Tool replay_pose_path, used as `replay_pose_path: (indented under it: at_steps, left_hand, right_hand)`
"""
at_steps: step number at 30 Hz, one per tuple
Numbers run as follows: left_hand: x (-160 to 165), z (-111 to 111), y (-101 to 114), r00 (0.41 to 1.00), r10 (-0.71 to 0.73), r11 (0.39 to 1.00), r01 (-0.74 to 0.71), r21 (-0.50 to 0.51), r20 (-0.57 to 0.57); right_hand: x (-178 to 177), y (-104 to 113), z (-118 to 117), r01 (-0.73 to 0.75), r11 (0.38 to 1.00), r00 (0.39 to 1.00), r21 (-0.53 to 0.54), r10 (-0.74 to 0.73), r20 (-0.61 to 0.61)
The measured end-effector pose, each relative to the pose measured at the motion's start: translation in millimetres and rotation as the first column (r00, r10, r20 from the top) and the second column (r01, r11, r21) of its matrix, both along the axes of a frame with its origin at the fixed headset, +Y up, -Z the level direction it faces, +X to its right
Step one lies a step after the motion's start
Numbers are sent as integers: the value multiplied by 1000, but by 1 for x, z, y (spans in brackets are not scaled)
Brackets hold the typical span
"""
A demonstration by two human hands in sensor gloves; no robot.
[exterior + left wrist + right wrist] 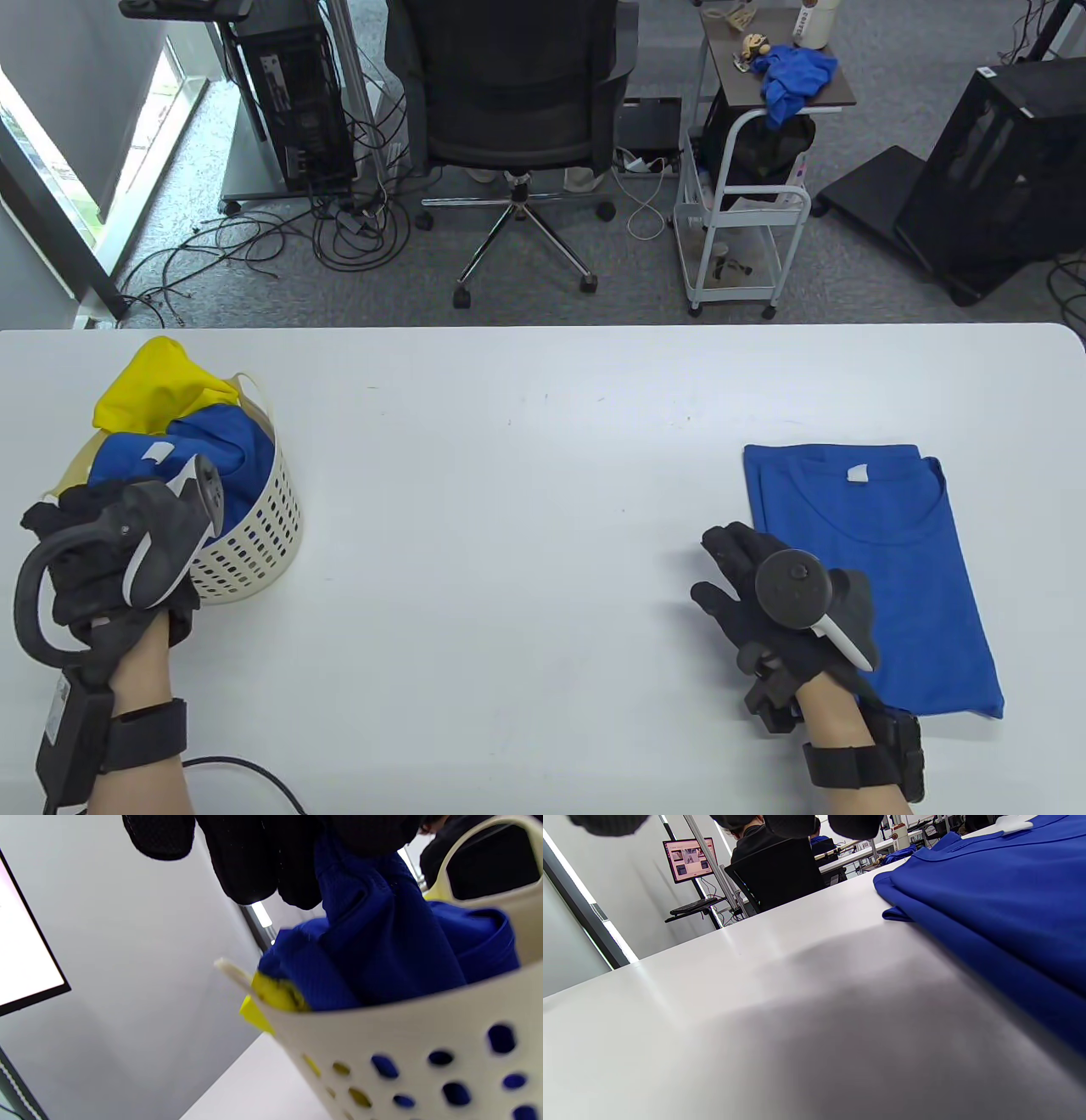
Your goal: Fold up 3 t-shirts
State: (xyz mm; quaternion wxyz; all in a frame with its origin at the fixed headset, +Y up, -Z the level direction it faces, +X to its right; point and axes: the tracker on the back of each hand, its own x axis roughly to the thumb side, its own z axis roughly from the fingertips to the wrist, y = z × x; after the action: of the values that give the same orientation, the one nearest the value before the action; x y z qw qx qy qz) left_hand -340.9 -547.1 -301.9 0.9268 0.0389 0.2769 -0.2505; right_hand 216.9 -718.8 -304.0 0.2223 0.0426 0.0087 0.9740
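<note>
While the table view shows three shirts, one folded blue t-shirt (874, 577) lies flat at lower right, and a crumpled blue shirt (208, 450) and a yellow shirt (157, 390) fill the cream perforated plastic basket (254, 535) at lower left. The left hand (93, 552) seems to pinch the basketed blue cloth, clear only from its wrist view. The right hand (780, 603) rests spread just beside the folded shirt.
</note>
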Motion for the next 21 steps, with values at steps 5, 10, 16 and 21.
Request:
replay_pose_path:
  at_steps: [5, 10, 16, 21]
  left_hand:
    - [32, 8, 30, 995, 55, 995, -62, 84, 83]
    - [67, 3, 52, 978, 98, 979, -128, 156, 183]
    - [127, 0, 83, 943, 85, 964, -160, 214, 321]
    - [185, 0, 100, 899, 60, 955, -178, 236, 434]
  right_hand:
    - [2, 2, 1, 17, 1000, 1000, 11, -17, -3]
    - [2, 4, 2, 34, 999, 999, 20, -34, -9]
    - [3, 4, 2, 47, 999, 999, 25, -46, -10]
    - [4, 4, 2, 55, 998, 998, 26, -55, -12]
